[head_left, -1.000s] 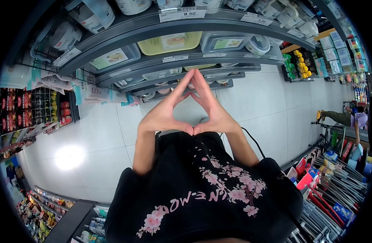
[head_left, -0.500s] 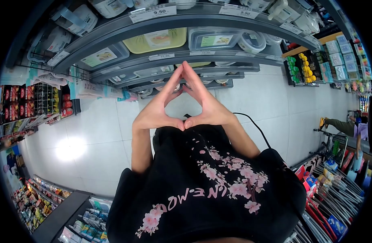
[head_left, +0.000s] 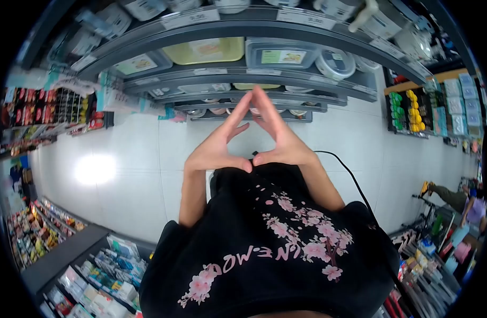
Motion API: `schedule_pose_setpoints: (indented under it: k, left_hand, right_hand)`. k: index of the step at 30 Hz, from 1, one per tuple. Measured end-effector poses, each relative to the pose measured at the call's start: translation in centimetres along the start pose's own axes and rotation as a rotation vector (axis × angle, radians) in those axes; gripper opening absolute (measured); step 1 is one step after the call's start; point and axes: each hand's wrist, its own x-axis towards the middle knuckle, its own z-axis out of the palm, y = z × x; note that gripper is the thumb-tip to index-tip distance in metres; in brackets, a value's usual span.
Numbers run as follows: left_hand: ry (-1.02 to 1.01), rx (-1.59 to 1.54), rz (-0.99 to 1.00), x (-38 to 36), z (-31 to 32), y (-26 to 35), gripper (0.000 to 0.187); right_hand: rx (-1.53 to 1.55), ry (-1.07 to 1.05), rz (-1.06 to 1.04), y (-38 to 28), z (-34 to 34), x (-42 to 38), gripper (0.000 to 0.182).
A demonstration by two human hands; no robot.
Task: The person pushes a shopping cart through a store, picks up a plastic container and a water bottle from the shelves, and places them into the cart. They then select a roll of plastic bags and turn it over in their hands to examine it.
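My left hand (head_left: 218,148) and my right hand (head_left: 287,146) are raised in front of my chest, holding nothing. Their long fingers stretch forward and lean together at the tips, making a pointed frame. The thumbs point inward, with a small gap between their tips. Beyond the fingertips are the lower tiers of a grey shelf (head_left: 174,33). Nearest on it are a yellow-green food box (head_left: 230,52), a clear lidded food box (head_left: 281,54) and a round lidded tub (head_left: 336,64). Below my hands is my black top (head_left: 238,233) with pink blossoms.
Pale floor tiles (head_left: 129,196) surround me. At left hang red packets (head_left: 35,108); at right stands a rack with yellow items (head_left: 414,111). A display of packaged goods (head_left: 103,281) is at lower left. A person (head_left: 474,209) is at far right. A black cable (head_left: 349,177) runs beside my right arm.
The view has shifted, and my hands sit slightly further right in it. My thumb tips have moved slightly apart. The fingers keep their pointed shape.
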Motion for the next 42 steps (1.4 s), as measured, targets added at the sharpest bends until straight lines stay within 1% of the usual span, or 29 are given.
schedule_pose_setpoints:
  k: [1,2,3,6,9,13,17,20,27,29,31,33,37,40,42]
  left_hand:
    - [0.005,-0.011,0.022,0.1,0.0,0.0,0.148]
    - [0.017,-0.009,-0.013,0.3,0.3,0.6,0.157]
    - [0.044,-0.001,-0.017,0.3,0.3,0.5,0.157]
    - [-0.006,0.000,0.044,0.2,0.0,0.2,0.153]
    - [-0.014,-0.013,0.046,0.1,-0.3,0.6,0.151]
    - [-0.010,0.003,0.057,-0.8,-1.5,0.8,0.153]
    - [0.010,-0.075,0.046,-2.5,-3.1,0.3,0.155]
    - [0.008,-0.080,0.060,-3.3,-3.7,0.2,0.155]
    - [0.006,-0.073,0.105,-4.8,-4.9,0.1,0.153]
    - [0.017,-0.087,0.096,-6.0,-5.5,-0.2,0.154]
    - [0.096,-0.159,0.071,-7.0,-6.2,-0.7,0.156]
    - [0.105,-0.158,0.069,-7.7,-6.5,-0.9,0.157]
    - [0.158,-0.138,0.065,-9.4,-7.5,-0.9,0.159]
    - [0.195,-0.144,0.046,-10.9,-8.7,-0.1,0.158]
    - [0.215,-0.126,0.058,-11.9,-10.1,0.1,0.158]
  right_hand:
    - [0.015,-0.028,-0.004,0.0,-0.1,0.1,0.144]
    - [0.018,-0.025,0.008,0.0,-0.1,0.1,0.145]
    - [0.020,-0.019,0.021,-0.1,0.1,0.0,0.145]
    - [0.026,-0.004,0.036,-0.2,0.2,0.2,0.147]
    - [0.043,0.015,0.034,-0.1,0.8,0.5,0.149]
    - [0.072,0.019,0.044,-0.2,1.9,1.4,0.148]
    - [0.124,0.001,0.052,-0.4,3.5,2.2,0.147]
    - [0.095,-0.030,0.104,-0.6,4.6,2.9,0.147]
    - [0.048,-0.044,0.073,0.2,6.4,4.0,0.147]
    - [0.031,-0.050,0.079,0.4,6.6,4.0,0.147]
    - [0.025,-0.059,0.089,0.6,7.1,4.3,0.146]
    - [0.031,-0.124,0.131,0.9,7.8,4.6,0.145]
    - [0.020,-0.155,0.136,1.7,9.5,6.4,0.144]
    - [-0.006,-0.126,0.108,2.2,11.2,8.0,0.143]
    - [0.034,-0.166,0.136,2.7,12.6,9.4,0.146]
